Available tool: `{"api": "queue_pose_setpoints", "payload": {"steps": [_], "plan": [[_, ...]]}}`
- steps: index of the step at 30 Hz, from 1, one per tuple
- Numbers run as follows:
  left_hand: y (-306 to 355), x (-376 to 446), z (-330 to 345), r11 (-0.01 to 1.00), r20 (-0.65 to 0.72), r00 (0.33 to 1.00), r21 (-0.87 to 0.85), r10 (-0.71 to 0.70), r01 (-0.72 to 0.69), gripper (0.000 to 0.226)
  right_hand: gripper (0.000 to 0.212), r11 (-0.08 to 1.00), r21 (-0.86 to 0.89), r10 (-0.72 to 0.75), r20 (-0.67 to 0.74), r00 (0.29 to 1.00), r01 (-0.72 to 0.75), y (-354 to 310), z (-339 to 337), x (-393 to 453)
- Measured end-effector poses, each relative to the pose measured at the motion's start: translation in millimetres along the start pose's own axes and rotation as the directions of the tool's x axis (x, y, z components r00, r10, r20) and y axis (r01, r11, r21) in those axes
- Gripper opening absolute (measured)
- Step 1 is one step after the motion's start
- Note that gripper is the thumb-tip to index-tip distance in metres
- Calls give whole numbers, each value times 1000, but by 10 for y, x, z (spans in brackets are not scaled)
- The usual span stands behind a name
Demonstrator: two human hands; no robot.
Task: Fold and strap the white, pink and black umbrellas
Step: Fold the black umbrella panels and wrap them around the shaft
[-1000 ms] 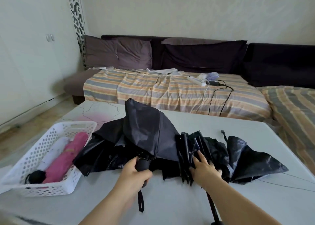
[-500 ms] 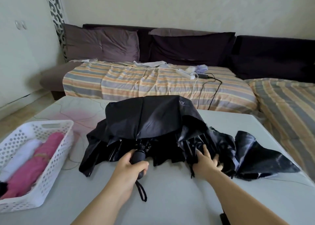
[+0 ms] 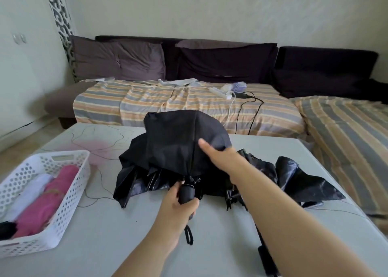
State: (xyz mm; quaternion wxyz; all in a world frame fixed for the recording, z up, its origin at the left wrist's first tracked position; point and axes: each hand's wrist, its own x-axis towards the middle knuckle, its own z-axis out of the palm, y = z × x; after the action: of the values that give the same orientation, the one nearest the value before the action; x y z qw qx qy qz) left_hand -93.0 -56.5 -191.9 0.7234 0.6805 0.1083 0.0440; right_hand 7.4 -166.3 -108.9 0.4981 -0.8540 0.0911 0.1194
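Black umbrella (image 3: 180, 148) lies collapsed but loose at centre frame on the table (image 3: 210, 245). Left hand (image 3: 178, 205) is clamped round its handle, lower centre. Right hand (image 3: 218, 157) rests on the canopy, thumb out; whether its fingers pinch fabric cannot be told. White umbrella (image 3: 31, 190) and pink umbrella (image 3: 48, 201) sit rolled in the basket (image 3: 69, 211), lower left. Step in hand, by judgement: gathering the black panels; next calls for wrapping them flat round the shaft, then strapping.
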Motion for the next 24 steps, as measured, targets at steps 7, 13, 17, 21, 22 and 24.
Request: {"api": "queue_pose_setpoints", "payload": {"steps": [7, 13, 17, 21, 22, 24], "plan": [[-49, -253, 113, 959, 163, 986, 268, 46, -89, 43, 110, 850, 494, 49, 272, 961, -183, 566, 170, -79], [-63, -267, 286, 939, 248, 968, 326, 25, -108, 48, 106, 722, 685, 71, 75, 995, -103, 957, 116, -64], [-38, -219, 391, 930, 249, 969, 355, 2, -93, 54, 92, 583, 810, 42, 51, 998, -66, 1072, 61, -29], [-110, -165, 541, 914, 191, 981, 393, 26, -100, 55, 41, 560, 829, 2, -8, 1000, 5, 1073, -19, 16], [-139, -163, 571, 918, 165, 986, 385, 30, -93, 54, 33, 584, 812, -2, -10, 1000, 10, 1062, -48, 20], [-189, -172, 609, 918, 107, 994, 389, 34, -73, 53, 24, 619, 785, -18, -37, 999, 40, 1059, -73, 25]]}}
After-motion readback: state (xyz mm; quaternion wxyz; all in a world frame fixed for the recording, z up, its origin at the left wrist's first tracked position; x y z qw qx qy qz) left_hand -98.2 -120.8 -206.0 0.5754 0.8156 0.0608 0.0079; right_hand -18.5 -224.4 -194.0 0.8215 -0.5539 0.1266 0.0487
